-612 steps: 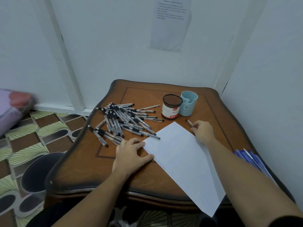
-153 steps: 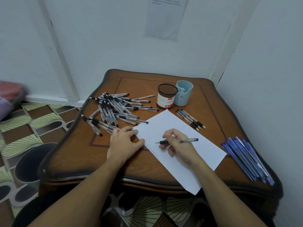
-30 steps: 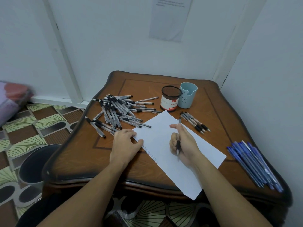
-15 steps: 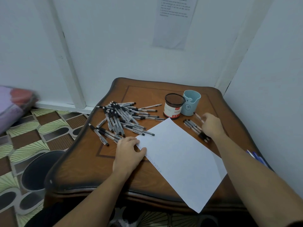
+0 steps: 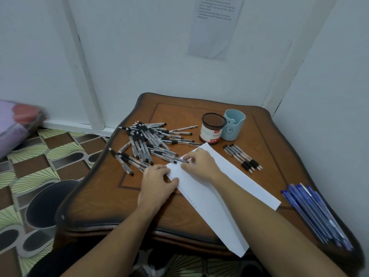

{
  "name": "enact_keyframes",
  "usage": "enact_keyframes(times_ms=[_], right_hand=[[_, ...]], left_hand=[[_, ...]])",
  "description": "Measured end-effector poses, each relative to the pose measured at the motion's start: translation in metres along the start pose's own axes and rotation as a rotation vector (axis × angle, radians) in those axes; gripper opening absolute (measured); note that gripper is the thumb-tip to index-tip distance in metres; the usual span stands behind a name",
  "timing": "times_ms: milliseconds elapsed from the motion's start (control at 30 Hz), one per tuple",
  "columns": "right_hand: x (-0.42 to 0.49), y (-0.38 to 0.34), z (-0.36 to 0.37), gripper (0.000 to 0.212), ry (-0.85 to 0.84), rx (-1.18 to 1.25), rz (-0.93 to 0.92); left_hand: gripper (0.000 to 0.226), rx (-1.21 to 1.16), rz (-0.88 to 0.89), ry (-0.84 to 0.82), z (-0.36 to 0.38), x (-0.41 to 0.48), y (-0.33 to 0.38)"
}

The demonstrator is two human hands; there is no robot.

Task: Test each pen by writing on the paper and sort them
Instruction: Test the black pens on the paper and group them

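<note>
A white paper (image 5: 225,196) lies slanted across the wooden table (image 5: 265,140), with a row of small pen marks along its left edge. My left hand (image 5: 157,184) presses flat on the paper's left corner. A loose pile of black-grip pens (image 5: 147,140) lies left of the paper. My right hand (image 5: 199,164) reaches over the paper's top corner and pinches one black-grip pen (image 5: 177,159) at the pile's near edge. Several tested black pens (image 5: 242,156) lie side by side to the right of the paper.
A black mesh cup (image 5: 212,128) and a light blue cup (image 5: 232,127) stand behind the paper. A bundle of blue pens (image 5: 315,212) lies at the table's right edge. A dark bin (image 5: 46,202) stands on the patterned floor, left of the table.
My right hand left the row of black pens on the right, crossed the paper to the left and now pinches a pen at the pile. The left hand stayed put.
</note>
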State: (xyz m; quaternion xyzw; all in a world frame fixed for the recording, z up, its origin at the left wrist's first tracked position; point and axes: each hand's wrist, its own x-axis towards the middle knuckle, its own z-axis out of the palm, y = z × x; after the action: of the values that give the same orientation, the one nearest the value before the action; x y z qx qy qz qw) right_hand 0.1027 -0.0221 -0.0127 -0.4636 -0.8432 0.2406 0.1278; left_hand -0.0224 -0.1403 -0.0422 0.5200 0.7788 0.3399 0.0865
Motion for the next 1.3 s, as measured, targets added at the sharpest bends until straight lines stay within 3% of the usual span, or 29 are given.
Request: enact_keyframes(times_ms=[100, 167, 333, 433, 533, 667, 867, 933, 1033, 1200, 1300], right_hand=[[0.002, -0.001, 0.005, 0.007, 0.094, 0.099, 0.053], [-0.002, 0.002, -0.003, 0.005, 0.125, 0.283, 0.071], [-0.025, 0.007, -0.045, 0.008, 0.215, 1.189, 0.271], [-0.038, 0.008, -0.059, 0.008, 0.264, 1.484, 0.222], [-0.052, 0.004, -0.065, 0.026, 0.274, 1.476, 0.201], [-0.065, -0.001, -0.063, 0.006, 0.253, 1.346, 0.186], [-0.081, 0.002, -0.056, 0.015, 0.239, 1.379, 0.204], [-0.086, 0.006, -0.05, 0.036, 0.156, 1.406, 0.249], [-0.097, 0.017, -0.04, 0.061, 0.076, 1.216, 0.285], [-0.11, 0.023, -0.025, 0.036, -0.013, 1.14, 0.197], [-0.11, 0.022, -0.016, 0.036, 0.022, 1.075, 0.214]], left_hand=[[0.045, 0.001, 0.0, 0.002, -0.001, -0.001, 0.0], [0.045, 0.007, 0.0, -0.006, 0.0, 0.0, -0.001], [0.043, 0.011, 0.0, -0.01, 0.0, 0.0, 0.0], [0.043, 0.011, -0.003, -0.012, -0.001, -0.001, 0.0], [0.042, 0.005, -0.003, -0.011, -0.002, -0.001, 0.001], [0.042, 0.007, -0.008, -0.02, -0.002, -0.001, 0.002], [0.042, 0.01, -0.015, -0.023, -0.002, -0.001, 0.002], [0.041, 0.014, -0.012, -0.02, -0.002, -0.001, 0.002], [0.041, 0.016, -0.005, -0.011, -0.001, -0.001, 0.001], [0.042, 0.019, -0.013, -0.012, 0.0, 0.0, 0.001], [0.042, 0.018, -0.007, -0.01, 0.0, 0.0, 0.0]])
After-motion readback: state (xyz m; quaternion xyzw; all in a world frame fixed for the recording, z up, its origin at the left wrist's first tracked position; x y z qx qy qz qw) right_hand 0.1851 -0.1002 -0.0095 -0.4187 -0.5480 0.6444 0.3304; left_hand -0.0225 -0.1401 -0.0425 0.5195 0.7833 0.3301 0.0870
